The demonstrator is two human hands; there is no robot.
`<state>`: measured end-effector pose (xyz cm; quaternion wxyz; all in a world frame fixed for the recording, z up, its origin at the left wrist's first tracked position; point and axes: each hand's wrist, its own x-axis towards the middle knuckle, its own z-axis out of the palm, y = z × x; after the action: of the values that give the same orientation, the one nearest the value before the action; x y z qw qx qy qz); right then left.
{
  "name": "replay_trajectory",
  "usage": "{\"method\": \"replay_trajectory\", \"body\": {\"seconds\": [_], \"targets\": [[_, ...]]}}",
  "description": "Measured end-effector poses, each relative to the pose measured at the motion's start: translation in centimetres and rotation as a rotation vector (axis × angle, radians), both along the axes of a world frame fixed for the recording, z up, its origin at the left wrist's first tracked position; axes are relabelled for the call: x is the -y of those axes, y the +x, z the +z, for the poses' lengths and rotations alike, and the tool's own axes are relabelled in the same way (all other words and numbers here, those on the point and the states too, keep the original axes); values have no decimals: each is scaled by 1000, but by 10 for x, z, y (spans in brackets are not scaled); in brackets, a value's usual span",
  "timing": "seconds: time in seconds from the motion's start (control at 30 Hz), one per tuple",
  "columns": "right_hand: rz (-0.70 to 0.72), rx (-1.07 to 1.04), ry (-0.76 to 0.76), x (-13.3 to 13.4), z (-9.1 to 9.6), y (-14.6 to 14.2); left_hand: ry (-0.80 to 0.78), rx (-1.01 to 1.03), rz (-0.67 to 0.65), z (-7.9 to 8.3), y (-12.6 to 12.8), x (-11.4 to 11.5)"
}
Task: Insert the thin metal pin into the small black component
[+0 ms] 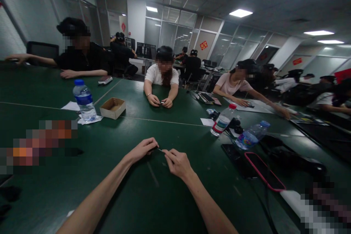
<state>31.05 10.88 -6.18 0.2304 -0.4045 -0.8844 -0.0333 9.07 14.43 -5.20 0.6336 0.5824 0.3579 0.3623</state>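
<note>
The right hand (178, 162) pinches a slim rod (160, 150); the left hand (145, 149) curls at its far end, grip unclear; seemingly close two-handed work, calling for steady alignment

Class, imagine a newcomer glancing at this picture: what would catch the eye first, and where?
Probably the left hand and right hand, close together near the centre, a thin object between their fingers. Next, perhaps, the blue-capped bottle standing at left beside an open box, and the red-capped bottle at right.
</note>
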Motion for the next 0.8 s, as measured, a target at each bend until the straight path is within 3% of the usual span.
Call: {"method": "replay_trajectory", "body": {"seconds": [0.33, 0.57, 0.8], "targets": [[139, -43, -23, 6, 2, -10, -12, -6, -9, -7, 3, -3], [-84, -111, -49, 1, -1, -16, -103, 260, 102, -25, 2, -10], [-129, -79, -77, 0, -2, -17, -59, 167, 124, -26, 3, -9]]}}
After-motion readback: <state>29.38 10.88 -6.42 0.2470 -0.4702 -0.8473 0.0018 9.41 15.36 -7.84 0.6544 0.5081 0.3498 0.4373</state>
